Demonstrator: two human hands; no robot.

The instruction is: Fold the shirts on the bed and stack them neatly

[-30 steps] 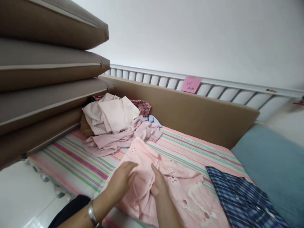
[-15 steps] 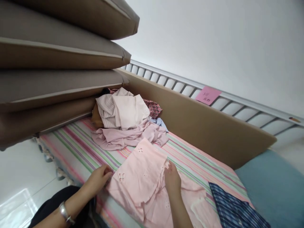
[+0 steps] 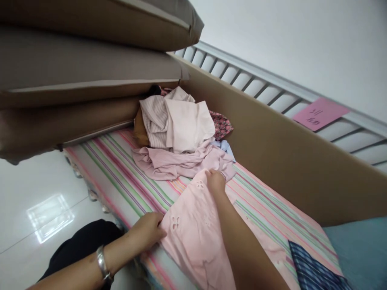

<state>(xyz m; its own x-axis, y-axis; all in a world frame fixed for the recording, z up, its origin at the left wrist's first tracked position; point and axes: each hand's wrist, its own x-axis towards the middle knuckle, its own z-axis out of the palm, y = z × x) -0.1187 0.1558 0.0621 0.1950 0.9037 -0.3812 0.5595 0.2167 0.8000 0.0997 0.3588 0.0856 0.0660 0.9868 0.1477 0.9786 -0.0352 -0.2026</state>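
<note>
A light pink garment point(image 3: 193, 225) with cut-out flower embroidery lies partly folded on the striped bed sheet point(image 3: 121, 173). My left hand point(image 3: 149, 229), with a silver bangle on its wrist, pinches the garment's left edge. At its far corner, my right hand point(image 3: 216, 181) grips the cloth with curled fingers, and my right forearm covers part of the garment. Just beyond the right hand is a crumpled dusty-pink garment point(image 3: 181, 161). On top of and behind it sits a heap of clothes with a cream piece point(image 3: 189, 125) uppermost.
Thick brown-grey cushions point(image 3: 75, 60) are stacked at the left. A tan board point(image 3: 272, 149) and a slatted rail point(image 3: 260, 86) with a pink note point(image 3: 320, 113) run along the wall. Dark blue striped cloth point(image 3: 314, 266) and a teal cushion point(image 3: 359, 249) are at right.
My right hand has moved from the garment's right side to its far corner. My left hand stays at the left edge. The view has shifted, so things appear farther right.
</note>
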